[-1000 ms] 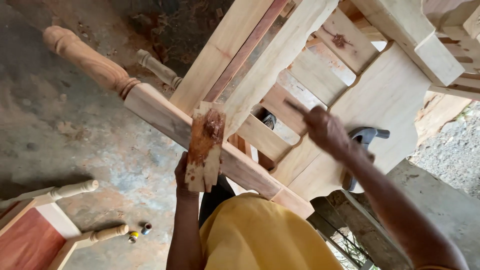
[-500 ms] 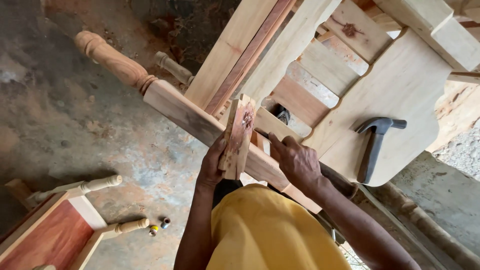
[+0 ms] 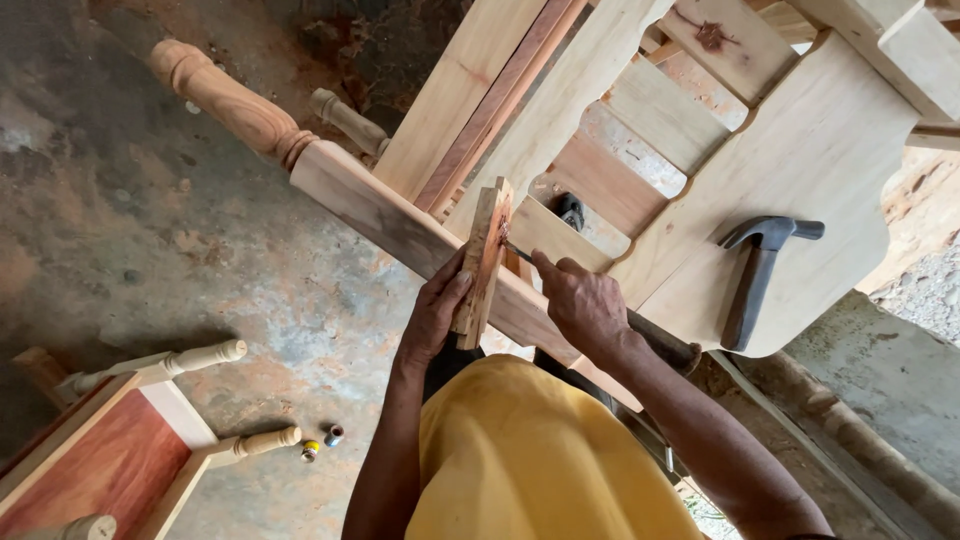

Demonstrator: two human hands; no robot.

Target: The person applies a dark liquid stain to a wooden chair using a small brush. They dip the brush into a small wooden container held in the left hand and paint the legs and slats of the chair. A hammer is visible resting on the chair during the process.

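Note:
My left hand point(image 3: 432, 312) grips a short, rough block of wood point(image 3: 484, 262) and holds it on edge against a long turned furniture leg point(image 3: 330, 180). My right hand point(image 3: 580, 302) pinches a thin nail point(image 3: 520, 252) and sets its tip against the side of the block near its top. A black claw hammer point(image 3: 752, 278) lies loose on the pale wooden panel point(image 3: 800, 170) to the right of my right hand.
The unfinished wooden furniture frame point(image 3: 560, 110) with slats fills the upper right. A small stool with a red panel and turned legs point(image 3: 130, 450) lies at the lower left on the stained concrete floor point(image 3: 150, 250), with two small caps point(image 3: 322, 442) beside it.
My right hand has put the hammer down on the panel and come to the block with a nail. My left hand has turned the block on edge against the leg.

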